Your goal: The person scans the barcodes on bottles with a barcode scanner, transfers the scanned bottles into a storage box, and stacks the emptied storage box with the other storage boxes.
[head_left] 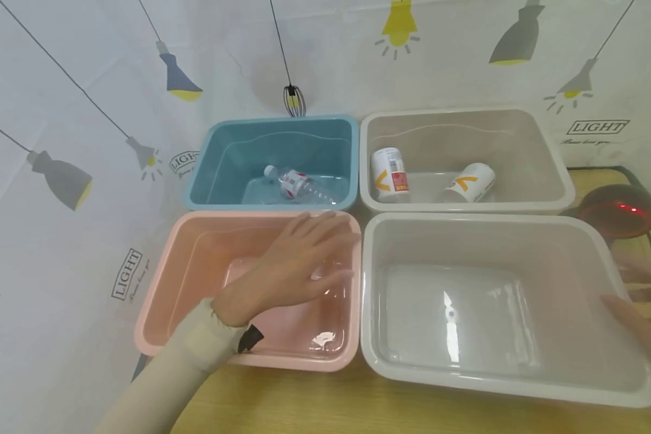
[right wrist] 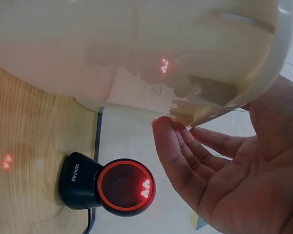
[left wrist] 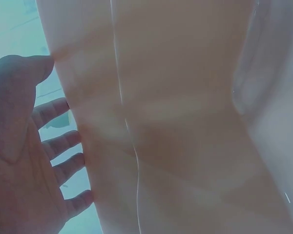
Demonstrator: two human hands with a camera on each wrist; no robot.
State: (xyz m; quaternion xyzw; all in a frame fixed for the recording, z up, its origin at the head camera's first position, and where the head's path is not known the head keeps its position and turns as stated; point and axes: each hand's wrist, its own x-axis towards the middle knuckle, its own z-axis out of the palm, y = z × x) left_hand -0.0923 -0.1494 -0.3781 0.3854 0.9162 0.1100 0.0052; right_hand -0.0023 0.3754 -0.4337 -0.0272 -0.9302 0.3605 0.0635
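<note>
My left hand reaches over the pink bin, its fingers spread and fairly straight, pointing toward the bin's right rim. In the left wrist view its fingertips line up along a pale bin's edge, and nothing lies in the palm. My right hand, blurred, is at the right side of the near white bin. The right wrist view shows its fingers loosely bent beside that translucent bin's outer wall, the fingertips close to it. No objects lie inside the white bin.
Behind stand a blue bin holding a clear plastic bottle and a beige bin with two white cylindrical containers. A black scanner, glowing red, stands right of the bins on the wooden table. A lamp-printed sheet hangs behind.
</note>
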